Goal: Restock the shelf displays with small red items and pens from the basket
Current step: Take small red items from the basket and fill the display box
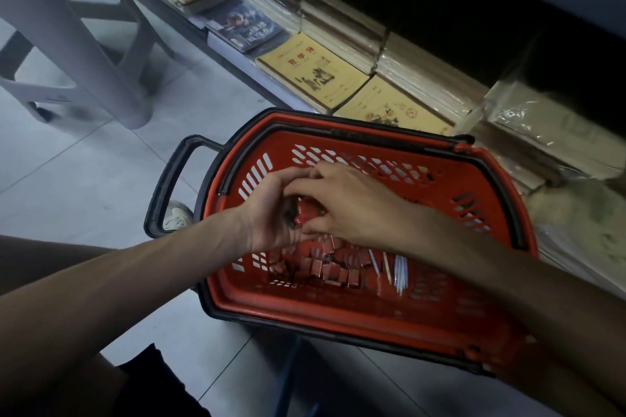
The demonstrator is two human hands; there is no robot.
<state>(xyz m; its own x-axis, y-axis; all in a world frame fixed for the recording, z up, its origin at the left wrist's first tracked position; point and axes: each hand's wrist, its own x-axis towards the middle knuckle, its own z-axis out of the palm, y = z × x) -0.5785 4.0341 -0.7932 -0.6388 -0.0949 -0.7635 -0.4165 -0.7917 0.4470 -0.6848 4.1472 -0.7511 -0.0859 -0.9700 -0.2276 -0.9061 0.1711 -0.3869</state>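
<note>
Both curled round one clump of small red items point(309, 213), your left hand point(271, 213) and right hand point(354, 206) hang over the basket point(257, 301), its loose pile point(325, 269) directly beneath.

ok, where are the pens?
Head view: the pens lie on the basket floor, right of centre, just right of the loose red items.

Clear way down into basket point(305, 310); black handle point(372, 135) along far rim, notebooks point(311, 71) beyond.
</note>
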